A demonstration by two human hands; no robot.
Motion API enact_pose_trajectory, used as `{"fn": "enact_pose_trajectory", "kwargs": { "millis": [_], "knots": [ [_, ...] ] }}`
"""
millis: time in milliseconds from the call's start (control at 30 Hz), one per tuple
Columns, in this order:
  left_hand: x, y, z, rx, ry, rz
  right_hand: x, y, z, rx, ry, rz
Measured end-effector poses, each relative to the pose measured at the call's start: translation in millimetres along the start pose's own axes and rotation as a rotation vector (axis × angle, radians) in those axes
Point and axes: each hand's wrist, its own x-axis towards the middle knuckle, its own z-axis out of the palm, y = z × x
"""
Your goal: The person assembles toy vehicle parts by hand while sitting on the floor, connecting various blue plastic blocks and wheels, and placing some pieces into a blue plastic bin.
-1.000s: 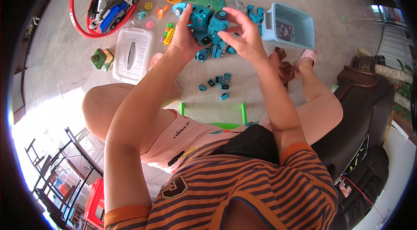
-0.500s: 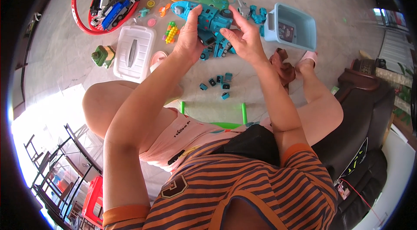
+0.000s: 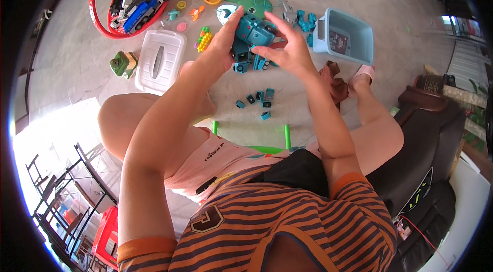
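A: From the head camera, looking down: you hold a teal toy vehicle over the floor. Which of your hands has it?

B: Your left hand does, by the look of it. It lies along the toy's left flank with the fingers partly curled; how they grip underneath is hidden from view.

A: And your right hand?

B: It frames the toy's right end in a wide curve, thumb low and index finger high, well parted. Whether either tip presses on the shell, you cannot tell from here.

A: Which way does the toy lie?

B: Its long axis slants from a pale nose at upper left, beside your left fingertips, to a lower right end that points into the gap of your right hand. So the toy sits to the right of your left palm and up and left of your right one; your left hand is the nearer.

A: What lies around it?

B: More teal toy parts rest just below it in the picture. Small teal blocks are scattered nearer your lap, and a light-blue bin stands to the right, apart from your hand.
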Motion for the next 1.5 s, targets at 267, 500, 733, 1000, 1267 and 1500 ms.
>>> {"fn": "enact_pose_trajectory", "kwargs": {
  "millis": [267,500,733,1000,1267,1500],
  "knots": [
    [28,-5,-23,-0.092,-0.020,0.024,2,4,-11,0.502,0.088,0.348],
    [31,-8,-21,-0.103,-0.002,0.087,0,5,-20,0.642,-0.026,0.472],
    [36,-11,-26,0.004,0.094,0.042,0,6,-21,0.682,-0.048,0.552],
    [33,-12,-25,0.011,0.067,0.020,1,7,-20,0.704,-0.044,0.590],
    [24,-10,-18,-0.100,-0.073,-0.022,2,4,-18,0.711,-0.063,0.626],
    [24,-9,-17,-0.059,-0.065,-0.030,0,3,-18,0.703,-0.084,0.631]
  ]
}}
